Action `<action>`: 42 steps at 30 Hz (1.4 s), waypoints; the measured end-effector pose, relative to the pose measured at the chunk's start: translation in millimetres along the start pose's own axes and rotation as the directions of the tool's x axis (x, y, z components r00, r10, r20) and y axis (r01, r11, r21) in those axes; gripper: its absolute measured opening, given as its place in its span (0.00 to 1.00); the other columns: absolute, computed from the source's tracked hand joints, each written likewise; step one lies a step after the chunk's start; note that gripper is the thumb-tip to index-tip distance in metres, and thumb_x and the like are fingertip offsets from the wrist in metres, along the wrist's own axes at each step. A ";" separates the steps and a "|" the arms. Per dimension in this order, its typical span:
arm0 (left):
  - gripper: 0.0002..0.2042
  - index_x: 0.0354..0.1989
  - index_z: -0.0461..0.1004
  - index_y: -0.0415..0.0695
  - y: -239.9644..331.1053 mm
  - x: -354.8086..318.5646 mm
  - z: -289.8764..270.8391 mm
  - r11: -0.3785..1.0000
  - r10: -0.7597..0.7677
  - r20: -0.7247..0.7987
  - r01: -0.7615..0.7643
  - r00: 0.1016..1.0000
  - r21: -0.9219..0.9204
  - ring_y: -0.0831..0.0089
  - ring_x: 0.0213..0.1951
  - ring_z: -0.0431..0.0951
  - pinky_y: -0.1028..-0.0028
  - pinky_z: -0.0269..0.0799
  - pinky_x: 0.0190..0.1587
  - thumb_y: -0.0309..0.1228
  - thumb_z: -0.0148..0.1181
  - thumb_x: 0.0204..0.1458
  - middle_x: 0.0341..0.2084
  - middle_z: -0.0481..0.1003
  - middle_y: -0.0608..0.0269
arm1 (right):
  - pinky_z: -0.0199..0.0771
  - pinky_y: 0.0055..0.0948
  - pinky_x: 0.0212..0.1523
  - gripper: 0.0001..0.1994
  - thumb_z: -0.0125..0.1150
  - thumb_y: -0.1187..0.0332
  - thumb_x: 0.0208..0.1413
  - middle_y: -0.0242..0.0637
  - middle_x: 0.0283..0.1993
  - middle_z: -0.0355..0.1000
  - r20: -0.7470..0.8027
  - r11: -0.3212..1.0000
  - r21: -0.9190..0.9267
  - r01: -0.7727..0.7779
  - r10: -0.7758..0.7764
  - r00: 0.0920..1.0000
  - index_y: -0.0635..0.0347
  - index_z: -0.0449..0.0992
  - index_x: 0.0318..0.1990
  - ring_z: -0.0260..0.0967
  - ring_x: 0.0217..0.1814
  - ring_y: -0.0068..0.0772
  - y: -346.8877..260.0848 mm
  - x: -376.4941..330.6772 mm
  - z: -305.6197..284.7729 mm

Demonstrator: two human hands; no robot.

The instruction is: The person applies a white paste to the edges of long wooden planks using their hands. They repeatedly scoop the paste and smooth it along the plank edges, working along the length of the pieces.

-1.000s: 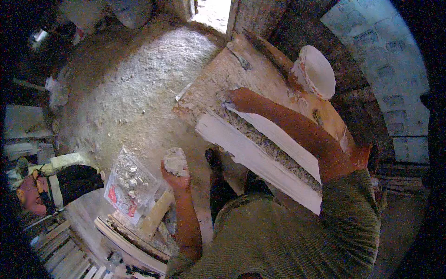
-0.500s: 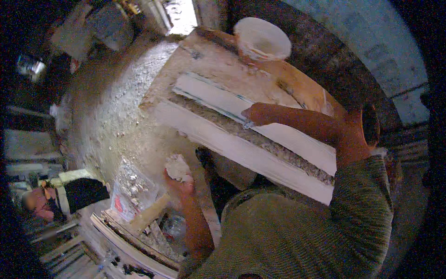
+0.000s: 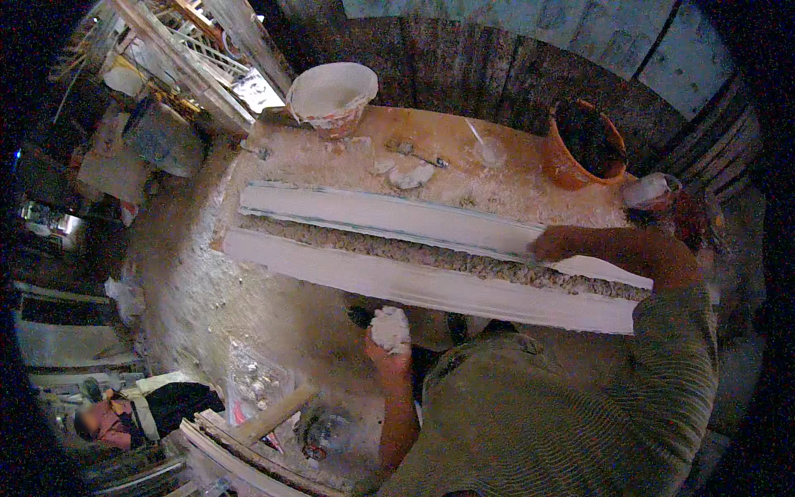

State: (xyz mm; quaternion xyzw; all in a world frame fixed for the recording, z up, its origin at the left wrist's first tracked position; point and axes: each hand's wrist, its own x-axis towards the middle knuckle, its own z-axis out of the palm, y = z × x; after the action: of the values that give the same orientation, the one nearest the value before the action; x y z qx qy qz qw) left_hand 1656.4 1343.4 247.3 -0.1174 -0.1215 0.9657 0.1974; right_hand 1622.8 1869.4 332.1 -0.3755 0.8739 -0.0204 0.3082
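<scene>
My left hand (image 3: pixel 386 358) is closed around a white, lumpy handful of wet-looking plaster (image 3: pixel 390 330), held just off the bench's near side. My right hand (image 3: pixel 553 243) reaches across from the right and touches the far one of two long white strips. Its fingers look drawn together at that strip's inner edge, and what they hold is hidden. The far strip (image 3: pixel 373 212) and the near strip (image 3: pixel 397 280) run side by side along the bench. Between them lies a rough, grey-brown band (image 3: pixel 464 263).
On the bench (image 3: pixel 431 124) stand a white-crusted tub (image 3: pixel 331 95), an orange bucket (image 3: pixel 559 161) and a small whitish container (image 3: pixel 650 192). White scraps (image 3: pixel 411 175) lie behind the strips. Another person (image 3: pixel 116 421) is at the lower left, near a wooden bar (image 3: pixel 277 414).
My view has turned, so the bench now lies more level and its right end shows. My right hand has shifted right along the far strip. The plaster stays in my left hand.
</scene>
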 end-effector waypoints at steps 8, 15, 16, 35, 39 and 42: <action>0.23 0.55 0.73 0.42 -59.3 -14.8 24.2 0.972 -0.103 -0.270 0.155 0.957 0.177 0.55 0.50 0.80 0.60 0.82 0.44 0.47 0.47 0.62 0.51 0.77 0.52 | 0.77 0.48 0.40 0.11 0.63 0.55 0.47 0.41 0.34 0.76 0.111 0.979 -0.136 -0.155 0.170 0.979 0.51 0.79 0.32 0.77 0.38 0.48 18.8 -157.0 90.6; 0.26 0.60 0.69 0.37 -78.4 29.1 51.6 0.954 -0.086 -0.351 0.179 0.932 0.239 0.51 0.55 0.76 0.56 0.76 0.52 0.46 0.46 0.62 0.55 0.74 0.48 | 0.76 0.47 0.42 0.18 0.62 0.55 0.55 0.48 0.39 0.73 -0.146 0.961 0.175 -0.214 0.240 0.960 0.50 0.77 0.50 0.75 0.42 0.51 -75.8 51.9 -85.4; 0.26 0.61 0.68 0.37 -78.7 36.5 59.3 0.952 -0.071 -0.367 0.173 0.927 0.252 0.51 0.58 0.74 0.53 0.71 0.57 0.46 0.45 0.62 0.57 0.73 0.47 | 0.75 0.46 0.44 0.18 0.61 0.55 0.55 0.49 0.40 0.73 -0.238 0.960 0.246 -0.135 0.195 0.951 0.50 0.77 0.51 0.74 0.43 0.50 -101.1 81.7 -115.1; 0.23 0.56 0.74 0.43 279.9 7.2 212.5 0.729 0.683 -0.072 -0.685 0.726 0.008 0.58 0.48 0.80 0.58 0.80 0.48 0.47 0.52 0.60 0.48 0.79 0.56 | 0.73 0.45 0.57 0.27 0.50 0.71 0.59 0.42 0.63 0.65 -0.304 0.750 -0.471 0.464 -0.632 0.713 0.32 0.66 0.66 0.66 0.63 0.48 -208.3 596.4 -384.7; 0.26 0.51 0.78 0.46 310.4 -24.9 221.8 0.687 0.727 -0.112 -0.715 0.678 0.127 0.53 0.48 0.80 0.53 0.76 0.54 0.56 0.49 0.61 0.47 0.80 0.53 | 0.76 0.45 0.52 0.19 0.52 0.69 0.59 0.43 0.55 0.70 -0.495 0.841 -0.489 0.232 -0.487 0.720 0.47 0.72 0.58 0.71 0.56 0.47 -172.1 713.9 -412.3; 0.32 0.47 0.79 0.47 307.4 -31.4 208.4 0.797 0.592 0.098 -0.599 0.800 0.078 0.48 0.50 0.77 0.45 0.73 0.55 0.63 0.42 0.61 0.46 0.78 0.50 | 0.77 0.42 0.52 0.14 0.53 0.68 0.59 0.43 0.50 0.71 -0.538 0.924 -0.267 0.274 -0.379 0.753 0.57 0.74 0.51 0.72 0.55 0.45 -149.8 731.1 -398.3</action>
State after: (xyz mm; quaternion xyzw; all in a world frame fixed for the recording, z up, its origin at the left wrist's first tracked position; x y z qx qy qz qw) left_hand 1518.8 1016.9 363.0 -0.1060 -0.0342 0.9872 -0.1144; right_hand 1112.4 1195.1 311.8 -0.5233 0.8446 -0.1125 -0.0146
